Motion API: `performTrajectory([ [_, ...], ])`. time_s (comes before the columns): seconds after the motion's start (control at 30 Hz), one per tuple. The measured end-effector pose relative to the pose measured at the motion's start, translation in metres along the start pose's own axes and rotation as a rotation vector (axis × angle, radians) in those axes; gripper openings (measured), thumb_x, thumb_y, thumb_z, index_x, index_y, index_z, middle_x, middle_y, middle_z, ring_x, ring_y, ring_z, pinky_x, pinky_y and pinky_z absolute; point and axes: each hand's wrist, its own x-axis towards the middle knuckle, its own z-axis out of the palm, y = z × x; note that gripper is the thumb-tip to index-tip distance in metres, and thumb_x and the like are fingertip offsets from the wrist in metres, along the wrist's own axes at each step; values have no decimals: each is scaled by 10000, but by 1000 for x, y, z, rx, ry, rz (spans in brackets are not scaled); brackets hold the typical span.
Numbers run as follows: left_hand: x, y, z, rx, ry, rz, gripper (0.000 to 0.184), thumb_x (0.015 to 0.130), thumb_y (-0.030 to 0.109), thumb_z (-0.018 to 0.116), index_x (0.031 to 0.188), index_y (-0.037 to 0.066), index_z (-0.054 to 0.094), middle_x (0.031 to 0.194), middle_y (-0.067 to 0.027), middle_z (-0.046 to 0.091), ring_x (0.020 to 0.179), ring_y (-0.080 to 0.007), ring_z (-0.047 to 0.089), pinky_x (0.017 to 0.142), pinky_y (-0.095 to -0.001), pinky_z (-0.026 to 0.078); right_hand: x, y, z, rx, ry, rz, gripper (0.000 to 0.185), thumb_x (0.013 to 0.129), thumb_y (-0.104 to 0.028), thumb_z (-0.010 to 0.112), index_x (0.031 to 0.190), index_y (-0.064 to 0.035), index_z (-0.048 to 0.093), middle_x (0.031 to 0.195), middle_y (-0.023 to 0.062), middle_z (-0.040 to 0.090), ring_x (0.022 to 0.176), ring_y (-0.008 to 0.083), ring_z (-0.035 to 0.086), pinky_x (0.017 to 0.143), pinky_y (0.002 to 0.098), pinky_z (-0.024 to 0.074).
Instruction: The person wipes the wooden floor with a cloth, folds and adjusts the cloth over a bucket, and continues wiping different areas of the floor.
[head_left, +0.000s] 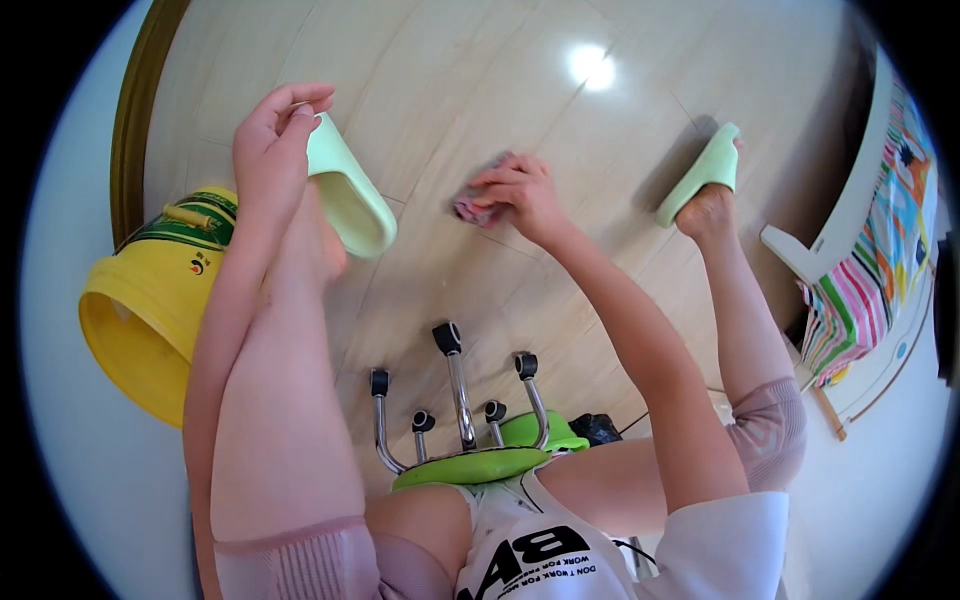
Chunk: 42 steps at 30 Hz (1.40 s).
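One cloth (468,208) lies under R grip (524,194), on flr (420,90)

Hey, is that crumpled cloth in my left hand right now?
No, the cloth is under your right hand, while your left hand is beside a pale green slipper.

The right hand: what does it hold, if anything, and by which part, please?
The right hand holds a crumpled cloth by its picture-right part.

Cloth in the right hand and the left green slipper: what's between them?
In the head view, only bare floor shows between the cloth in the right hand and the left slipper.
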Motion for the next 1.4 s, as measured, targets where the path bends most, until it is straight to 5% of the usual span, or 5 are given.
performTrajectory([
  [0.37, -27, 25, 40, 416, -392, 335, 225, 908, -44, 459, 1031, -34, 646, 1006, -86, 639, 986, -180, 614, 876, -281, 468, -177, 50, -8, 30, 587, 436, 484, 640, 177, 555, 966, -111, 767, 1134, 56, 711, 938, 251, 630, 878, 354, 496],
  [0.57, -52, 68, 51, 537, -576, 376, 211, 912, -39, 439, 1001, -43, 630, 990, -84, 622, 979, -177, 603, 862, -277, 457, -266, 62, 10, 654, 1507, 1329, 534, 734, 178, 447, 1170, -29, 674, 1095, 30, 698, 920, 135, 648, 741, 236, 508],
  [0.67, -61, 73, 58, 588, -624, 402, 210, 916, -32, 439, 1015, -51, 624, 998, -84, 621, 975, -178, 599, 863, -275, 451, -287, 86, 29, 578, 1413, 1482, 509, 769, 98, 504, 1240, -41, 636, 1093, 71, 708, 967, 193, 671, 785, 296, 524],
  [0.97, -76, 27, 81, 283, -611, 89, 248, 974, 34, 454, 1119, -2, 652, 1090, -68, 649, 1096, -170, 610, 967, -288, 465, -120, 8, 64, 152, 1106, 1204, 516, 820, -27, 562, 1332, -90, 566, 1324, 137, 588, 1217, 345, 529, 1047, 424, 394],
  [1.4, -75, 49, 59, 124, -360, 47, 265, 988, 55, 461, 1178, -46, 617, 1179, -111, 645, 1130, -196, 621, 985, -313, 490, 96, -87, 90, 319, 972, 716, 478, 788, 6, 587, 1218, -181, 681, 1207, 56, 674, 935, 266, 579, 867, 371, 502],
])
